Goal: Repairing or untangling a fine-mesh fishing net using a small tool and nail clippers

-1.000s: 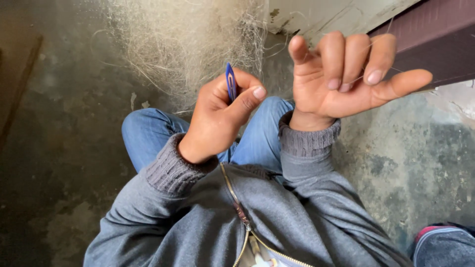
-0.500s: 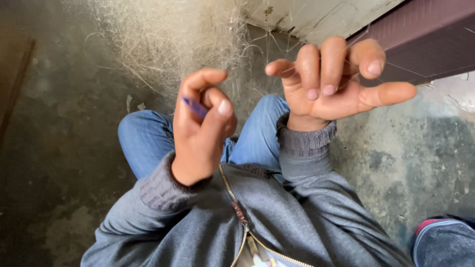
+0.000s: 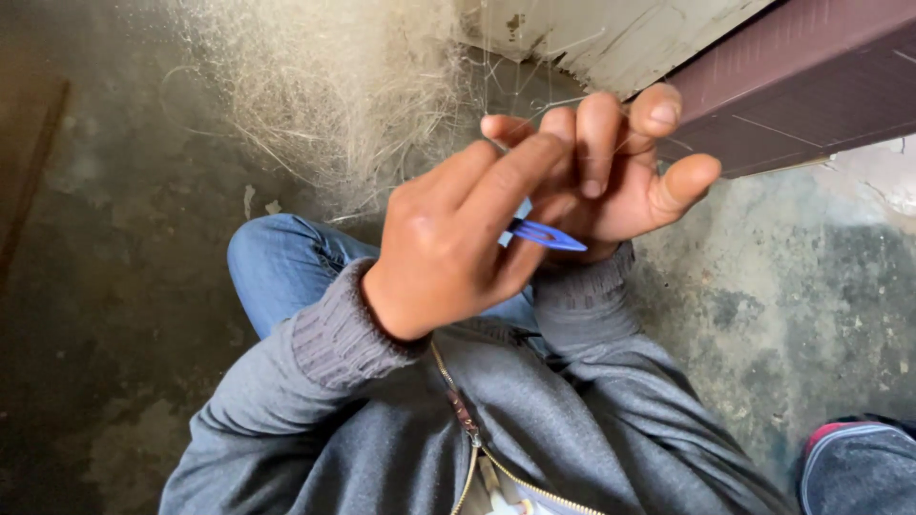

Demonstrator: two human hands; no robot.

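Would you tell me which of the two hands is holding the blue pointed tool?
The left hand grips the blue pointed tool; the right hand, behind it, has thin threads across its raised fingers.

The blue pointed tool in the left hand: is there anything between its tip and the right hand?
Nothing visible. The left hand holds the blue pointed tool, whose tip lies right against the right hand. Only fine pale threads run near the raised fingers; the tangled heap of fibre lies behind on the floor.

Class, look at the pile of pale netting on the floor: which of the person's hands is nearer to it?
Left. The left hand, holding the blue needle, is on the side toward the pile of pale netting. The right hand is raised behind it, closer to the maroon panel.
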